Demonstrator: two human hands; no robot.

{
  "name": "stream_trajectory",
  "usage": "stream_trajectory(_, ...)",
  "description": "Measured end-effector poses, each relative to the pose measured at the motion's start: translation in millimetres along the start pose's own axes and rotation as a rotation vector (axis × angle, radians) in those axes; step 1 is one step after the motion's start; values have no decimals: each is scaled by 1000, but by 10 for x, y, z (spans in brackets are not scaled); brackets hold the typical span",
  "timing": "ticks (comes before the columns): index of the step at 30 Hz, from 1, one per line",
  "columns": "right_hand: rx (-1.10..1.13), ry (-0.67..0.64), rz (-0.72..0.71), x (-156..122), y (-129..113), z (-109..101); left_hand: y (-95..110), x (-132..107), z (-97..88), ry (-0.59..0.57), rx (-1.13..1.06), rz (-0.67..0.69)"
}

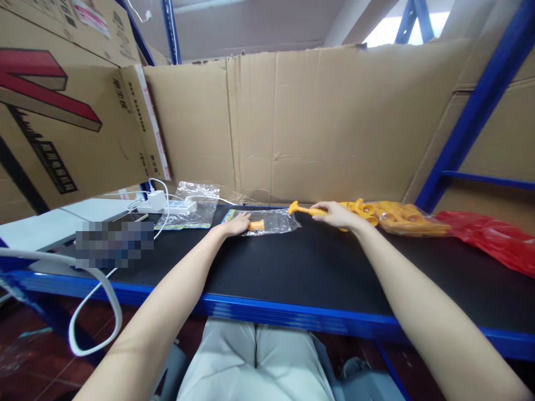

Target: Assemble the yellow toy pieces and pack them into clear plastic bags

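Head view: both hands reach across a black shelf top [292,267].
Left hand [237,224] lies on a clear bag [278,221] with an orange piece [256,225] inside, perhaps pinching it; I cannot tell. Right hand [336,214] is clamped on an orange tool [304,210] just beside the bag. Beyond it is a heap of orange parts [401,217].

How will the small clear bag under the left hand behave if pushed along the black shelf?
The clear bag looks thin and wrinkled, so it is probably floppy and would crumple when pushed. It seems to hold one small orange piece, so it is likely light. The left hand rests on it, perhaps because it slips easily.
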State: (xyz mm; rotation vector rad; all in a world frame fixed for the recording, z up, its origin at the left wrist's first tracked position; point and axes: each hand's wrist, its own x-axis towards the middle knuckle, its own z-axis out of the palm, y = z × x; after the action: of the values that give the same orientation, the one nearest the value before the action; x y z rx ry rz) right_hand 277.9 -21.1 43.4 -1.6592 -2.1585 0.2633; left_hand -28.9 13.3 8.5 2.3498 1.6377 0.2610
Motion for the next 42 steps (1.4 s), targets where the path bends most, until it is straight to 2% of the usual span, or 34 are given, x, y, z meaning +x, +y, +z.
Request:
stream_trajectory(4, 46, -179, -70, -17, 7, -10, 23, -89, -96, -50, -71, 14)
stream_trajectory(9, 81, -247, -130, -29, -97, 68, 7, -152, -143, -81, -148, 56)
stream_trajectory(16, 69, -110, -57, -49, -354, 269, 40, -159, -121, -162, -138, 93)
stream_trajectory(21, 32, -49, -65, -30, -464, 454, 69, -118, -70, -155, -30, 77)
stream_trajectory(24, -23, -19, -82, -43, -519, 496, 70, -78, -27, -183, -8, 134)
stream_trajectory(28, 126, -60, -257, -27, -479, 560, 131, -54, 28, -212, 3, 223)
stream_trajectory(31, 134, 43, -338, 51, -401, 673, 231, -70, 64, -202, -2, 301)
stream_trajectory(35, 73, 150, -251, 180, -385, 838, 354, -104, 99, -182, 28, 326)
stream_trajectory(38, 81, 151, -183, 239, -428, 906, 400, -126, 107, -182, 79, 298)
stream_trajectory(42, 63, 125, -212, 254, -448, 896, 428, -154, 98, -178, 135, 294)
